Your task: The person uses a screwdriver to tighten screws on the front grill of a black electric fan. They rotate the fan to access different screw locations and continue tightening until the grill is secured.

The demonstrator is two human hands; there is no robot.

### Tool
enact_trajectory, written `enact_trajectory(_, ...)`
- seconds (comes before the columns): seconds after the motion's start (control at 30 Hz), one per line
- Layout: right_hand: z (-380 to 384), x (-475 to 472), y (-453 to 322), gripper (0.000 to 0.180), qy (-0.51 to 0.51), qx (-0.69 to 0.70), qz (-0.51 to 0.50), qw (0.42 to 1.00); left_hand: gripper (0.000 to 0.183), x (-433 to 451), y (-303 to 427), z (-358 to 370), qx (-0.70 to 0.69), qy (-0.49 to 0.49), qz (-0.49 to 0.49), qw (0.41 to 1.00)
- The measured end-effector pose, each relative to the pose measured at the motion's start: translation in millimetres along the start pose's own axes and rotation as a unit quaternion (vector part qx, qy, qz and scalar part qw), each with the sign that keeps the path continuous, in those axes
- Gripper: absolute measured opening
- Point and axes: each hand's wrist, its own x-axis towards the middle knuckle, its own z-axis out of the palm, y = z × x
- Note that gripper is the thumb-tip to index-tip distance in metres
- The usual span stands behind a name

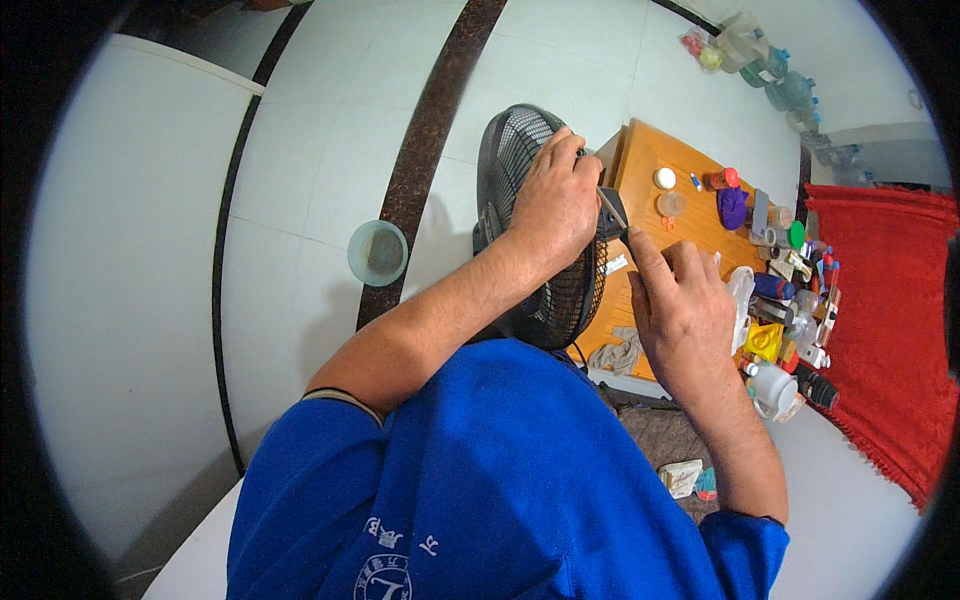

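Note:
A black electric fan [551, 311] with a wire grille stands before me, at the left edge of the wooden table. My left hand [556, 199] lies over the top of the grille, fingers curled at its rim; what the fingertips grip is hidden. My right hand [679, 307] holds the dark handle of a screwdriver [613, 208]. Its metal shaft slants up and left to the fan's dark housing, close to my left fingers. Whether the tip touches a screw cannot be seen.
On the wooden table [645, 161] are a white lid [664, 178], a purple cloth [732, 208], a grey rag [619, 352] and crowded bottles and jars at the right. A bucket [377, 253] stands on the floor at left. A red cloth [885, 315] hangs at far right.

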Motion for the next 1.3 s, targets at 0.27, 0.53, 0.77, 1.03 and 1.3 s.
enact_trajectory(0.27, 16.1, 10.5, 3.3, 0.053, 0.006, -0.017, -0.071, 0.997, 0.030, -1.3, -2.0, 0.8, -0.034, 0.021, 0.007, 0.999)
enact_trajectory(0.53, 50.9, 15.0, -8.8, 0.027, 0.107, 0.281, 0.128, 0.945, 0.033, 2.9, -9.9, 0.5, 0.001, 0.004, 0.004, 1.000)
enact_trajectory(0.77, 58.3, 16.7, -7.1, 0.032, 0.056, 0.580, 0.369, 0.724, 0.029, 8.8, -12.3, 2.2, -0.015, 0.035, 0.004, 0.999)
enact_trajectory(1.03, 53.3, 10.6, -3.5, 0.039, 0.019, 0.739, 0.442, 0.509, 0.041, 6.0, -19.8, -9.4, -0.022, 0.001, 0.011, 1.000)
enact_trajectory(1.3, 58.5, -44.2, -8.0, 0.038, 0.070, 0.562, 0.358, 0.742, 0.067, -8.2, -14.5, -5.7, -0.055, 0.012, 0.028, 0.998)
